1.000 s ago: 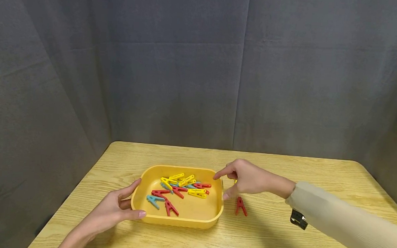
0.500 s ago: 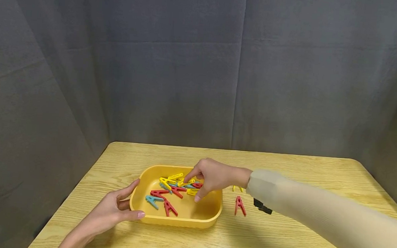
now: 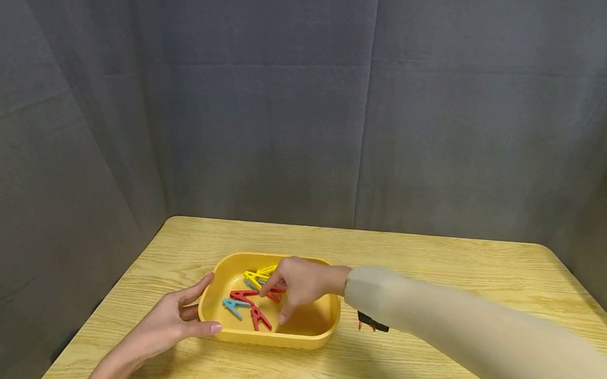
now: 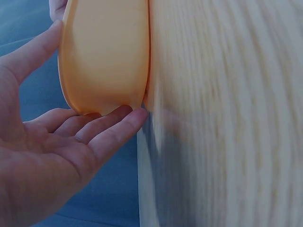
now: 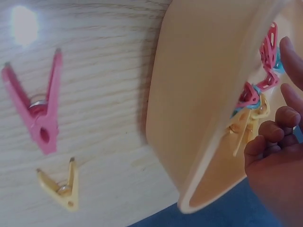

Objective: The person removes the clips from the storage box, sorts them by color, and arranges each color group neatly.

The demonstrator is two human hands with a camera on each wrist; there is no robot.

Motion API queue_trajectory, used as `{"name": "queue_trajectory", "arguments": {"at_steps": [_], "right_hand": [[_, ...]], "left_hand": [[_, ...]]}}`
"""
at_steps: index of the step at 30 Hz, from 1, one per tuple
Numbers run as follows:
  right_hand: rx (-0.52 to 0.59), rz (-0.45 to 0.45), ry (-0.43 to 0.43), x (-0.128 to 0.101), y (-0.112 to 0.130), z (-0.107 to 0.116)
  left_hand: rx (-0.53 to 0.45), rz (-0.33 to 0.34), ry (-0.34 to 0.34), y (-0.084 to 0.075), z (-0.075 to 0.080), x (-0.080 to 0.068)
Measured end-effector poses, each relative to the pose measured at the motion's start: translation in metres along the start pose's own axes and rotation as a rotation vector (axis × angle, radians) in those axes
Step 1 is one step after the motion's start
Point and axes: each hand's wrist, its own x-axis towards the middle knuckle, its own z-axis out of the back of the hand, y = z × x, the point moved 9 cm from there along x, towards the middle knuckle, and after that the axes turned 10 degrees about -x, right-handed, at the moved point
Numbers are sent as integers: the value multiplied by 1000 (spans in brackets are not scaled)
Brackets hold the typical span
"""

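Several clothespins [image 3: 257,284], red, yellow, blue, in yellow tray [image 3: 322,328] on tabletop [image 3: 434,259]. Right hand [image 3: 298,283] inside tray, fingers curled over pins; grip unclear. Left hand [image 3: 173,320], fingers straight, braces tray's left wall.

head high, wrists beside tray [image 3: 322,328]
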Motion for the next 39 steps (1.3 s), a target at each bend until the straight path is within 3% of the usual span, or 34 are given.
{"name": "queue_trajectory", "arguments": {"at_steps": [19, 26, 33, 39], "right_hand": [[-60, -42, 35, 15, 3, -21], [-65, -57, 21, 12, 2, -22], [-128, -5, -3, 4, 0, -16], [-93, -15, 19, 1, -7, -19]], "left_hand": [[9, 10, -2, -1, -5, 1], [11, 11, -6, -1, -6, 0], [7, 11, -6, -1, -7, 0], [15, 9, -8, -2, -6, 0]]}}
